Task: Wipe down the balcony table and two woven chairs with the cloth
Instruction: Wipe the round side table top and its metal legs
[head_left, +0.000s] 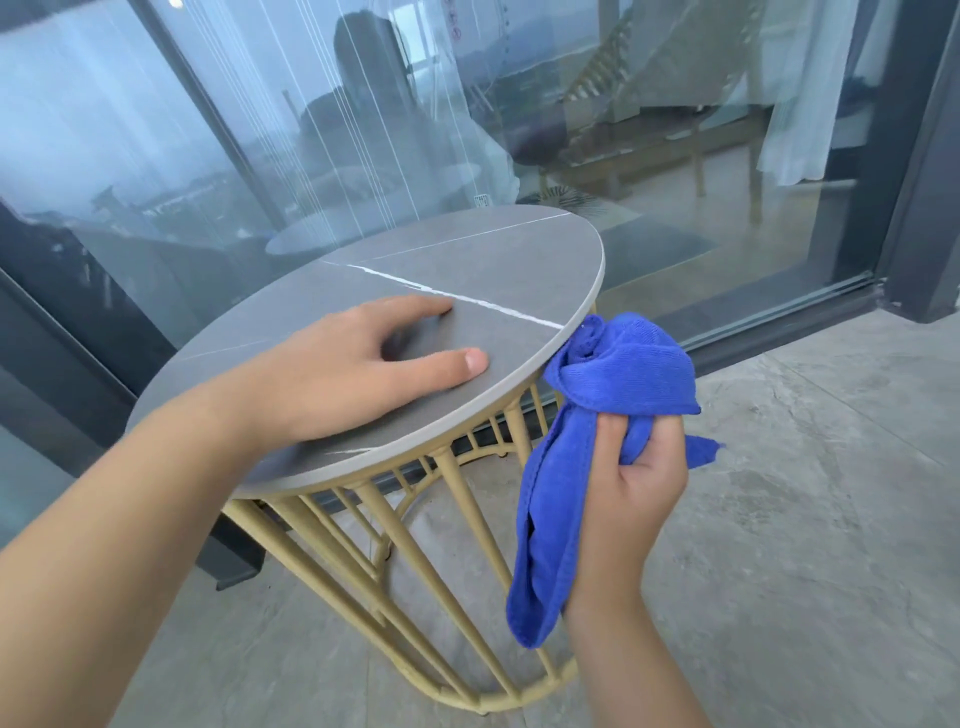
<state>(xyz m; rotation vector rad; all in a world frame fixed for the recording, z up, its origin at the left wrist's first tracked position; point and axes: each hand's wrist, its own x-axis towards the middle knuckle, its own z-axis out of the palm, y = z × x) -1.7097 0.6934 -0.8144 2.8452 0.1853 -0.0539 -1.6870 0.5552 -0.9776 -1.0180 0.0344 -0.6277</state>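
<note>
- Table: round grey stone-look top with thin white veins, occupying the centre of the frame; it rests on a base of slanted yellow rods.
- Left hand: enters from the lower left and lies palm-down on the near part of the tabletop, fingers straight and spread, holding nothing.
- Right hand: at centre right, just beside the table's right edge, fingers curled round the cloth.
- Cloth: blue microfibre, bunched; its upper wad touches the rim of the tabletop at the right, while 1 long fold hangs below the hand in front of the rods.
- Floor: grey mottled tiles, lower right of the frame.
- Glass door: spans the upper frame behind the table, with a dark frame; reflections and a pale curtain show in it.
</note>
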